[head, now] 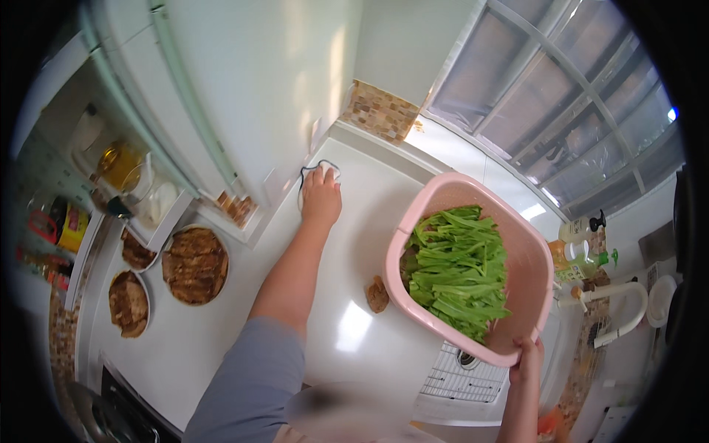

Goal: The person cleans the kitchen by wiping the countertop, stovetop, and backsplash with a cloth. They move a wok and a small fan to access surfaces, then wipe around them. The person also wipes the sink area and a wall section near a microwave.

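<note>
My left hand lies over a white cloth with a dark edge, pressing it on the white countertop by the wall. My right hand grips the rim of a pink plastic basket at its near right corner. Long green leafy vegetables are heaped inside it. The basket is tilted, and its underside is hidden. Beside its left wall, a brown lump sits on the counter; I cannot tell what it is.
At the left stand a round dish of browned food slices and two smaller bowls of similar food. A sink with a wire rack, a white faucet and pump bottles are at the right. A barred window rises behind.
</note>
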Demonstrator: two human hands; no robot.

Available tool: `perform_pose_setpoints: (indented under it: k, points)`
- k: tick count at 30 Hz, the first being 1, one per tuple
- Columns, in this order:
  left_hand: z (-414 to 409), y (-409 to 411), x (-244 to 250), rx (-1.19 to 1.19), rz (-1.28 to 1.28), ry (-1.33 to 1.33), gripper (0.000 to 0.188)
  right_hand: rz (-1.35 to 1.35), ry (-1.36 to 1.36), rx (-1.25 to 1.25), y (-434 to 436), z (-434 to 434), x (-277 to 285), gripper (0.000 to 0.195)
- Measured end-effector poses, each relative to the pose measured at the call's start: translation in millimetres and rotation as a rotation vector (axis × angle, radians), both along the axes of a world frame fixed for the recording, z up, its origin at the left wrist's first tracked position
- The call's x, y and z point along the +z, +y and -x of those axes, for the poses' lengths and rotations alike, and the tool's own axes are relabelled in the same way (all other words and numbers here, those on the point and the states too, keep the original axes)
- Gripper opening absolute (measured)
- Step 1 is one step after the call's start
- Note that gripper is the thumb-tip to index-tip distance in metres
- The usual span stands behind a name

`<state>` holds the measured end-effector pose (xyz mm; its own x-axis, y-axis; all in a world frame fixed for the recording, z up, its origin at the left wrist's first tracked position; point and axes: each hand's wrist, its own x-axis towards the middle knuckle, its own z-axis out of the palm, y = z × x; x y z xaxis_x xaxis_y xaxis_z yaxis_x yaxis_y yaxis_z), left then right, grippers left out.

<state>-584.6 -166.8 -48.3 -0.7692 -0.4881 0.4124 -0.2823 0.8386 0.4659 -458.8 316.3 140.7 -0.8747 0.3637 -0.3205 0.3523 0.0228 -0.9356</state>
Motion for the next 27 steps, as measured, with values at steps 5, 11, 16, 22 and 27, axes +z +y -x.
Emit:
perform_pose_setpoints:
  k: [5,11,16,22,27]
  points:
    - [7,80,-22,-0.380,0.053,0.075,0.036,0.024,0.014,-0.154,7,-57,23,0.051]
    - [-78,92,4,-0.627,-0.295,-0.077,0.027,0.000,0.019,-0.363,9,-107,40,0.053]
    - [18,-51,-25,-0.093,0.160,-0.041,0.036,0.004,0.052,-0.408,13,-132,34,0.053]
    - [115,4,-35,-0.063,0.034,0.050,0.031,0.042,0.038,-0.504,13,-156,18,0.056]
    - [97,183,-33,-0.613,-0.128,0.266,0.022,0.027,0.001,-0.538,18,-164,17,0.057]
